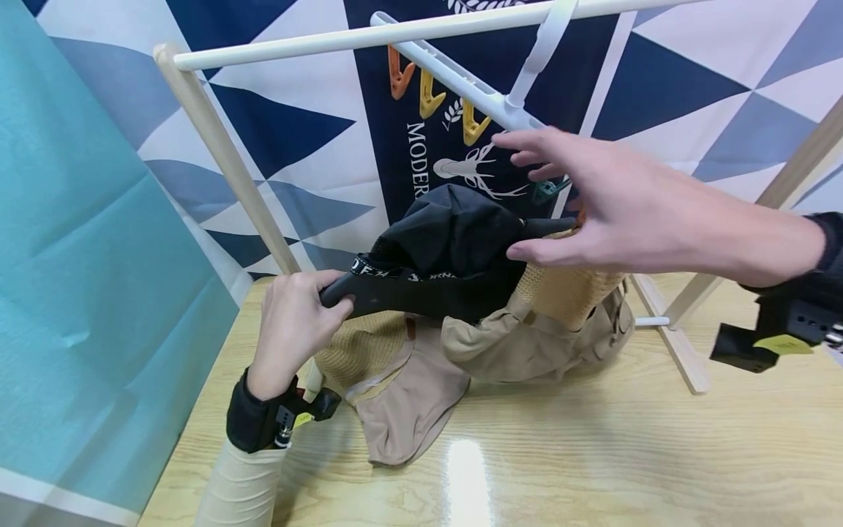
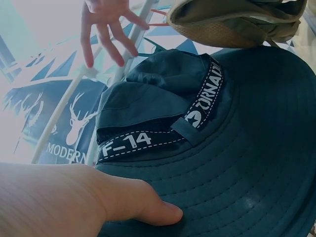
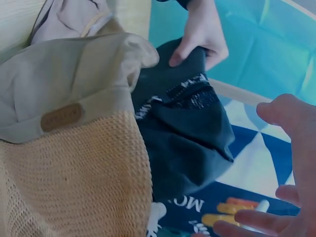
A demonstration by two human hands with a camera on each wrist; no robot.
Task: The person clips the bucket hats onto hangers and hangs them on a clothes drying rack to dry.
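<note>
My left hand (image 1: 295, 316) pinches the brim of a dark bucket hat (image 1: 444, 238), thumb on top. In the left wrist view, its band (image 2: 131, 144) reads F-14. My right hand (image 1: 593, 201) is spread beside a white clip hanger (image 1: 454, 73) and holds nothing. Below that hand is a beige hat with a woven straw crown (image 1: 566, 293); an orange clip is partly visible at its top, behind the hand. A second beige and straw hat (image 1: 415, 402) is lower down, partly covered by the dark hat.
The hanger hooks onto a white rail (image 1: 316, 44) on wooden posts (image 1: 227, 157). Orange and yellow clips (image 1: 429, 95) hang from it, and a green clip (image 1: 545, 192) shows by the right hand. A patterned cloth (image 1: 296, 110) stands behind the wooden tabletop (image 1: 560, 454).
</note>
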